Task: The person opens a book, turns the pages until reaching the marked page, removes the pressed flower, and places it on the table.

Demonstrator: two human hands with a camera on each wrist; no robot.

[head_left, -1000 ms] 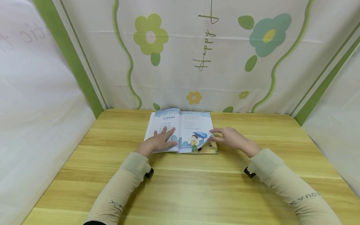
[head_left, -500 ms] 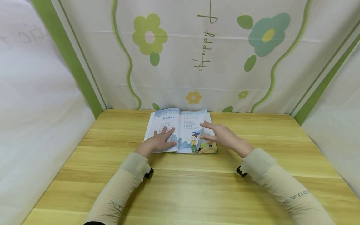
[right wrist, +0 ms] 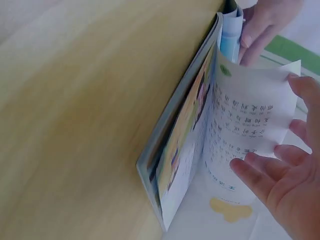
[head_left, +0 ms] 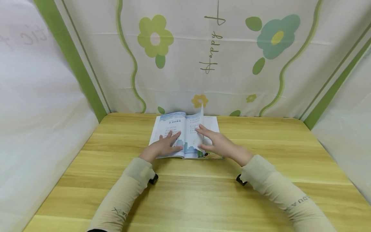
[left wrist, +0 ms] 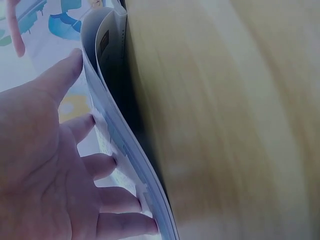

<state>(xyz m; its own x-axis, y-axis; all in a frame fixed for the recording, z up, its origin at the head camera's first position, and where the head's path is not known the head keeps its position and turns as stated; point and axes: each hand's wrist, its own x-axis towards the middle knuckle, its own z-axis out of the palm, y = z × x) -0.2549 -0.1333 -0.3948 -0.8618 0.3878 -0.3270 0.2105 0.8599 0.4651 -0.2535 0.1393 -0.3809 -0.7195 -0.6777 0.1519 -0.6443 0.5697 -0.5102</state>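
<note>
An illustrated book (head_left: 171, 116) lies spread on the wooden table in the head view. My left hand (head_left: 162, 146) rests on its left page, fingers apart; in the left wrist view the fingertips reach the pages near the book's edge. One right-hand page (head_left: 198, 120) stands nearly upright. My right hand (head_left: 220, 144) touches that page, its fingers fairly straight. In the right wrist view, the fingers lie against the printed side of the raised page (right wrist: 250, 95), with the thumb at its corner. Beneath, the following page (head_left: 213, 122) is partly uncovered.
The wooden table (head_left: 185, 199) runs up to a white cloth backdrop (head_left: 185, 80) printed with flowers, right behind the book. White cloth walls (head_left: 43, 112) with green edging stand on both sides.
My right hand has moved left from the book's right edge, and the page with it has risen from a lifted corner to nearly upright. My left hand has stayed in place.
</note>
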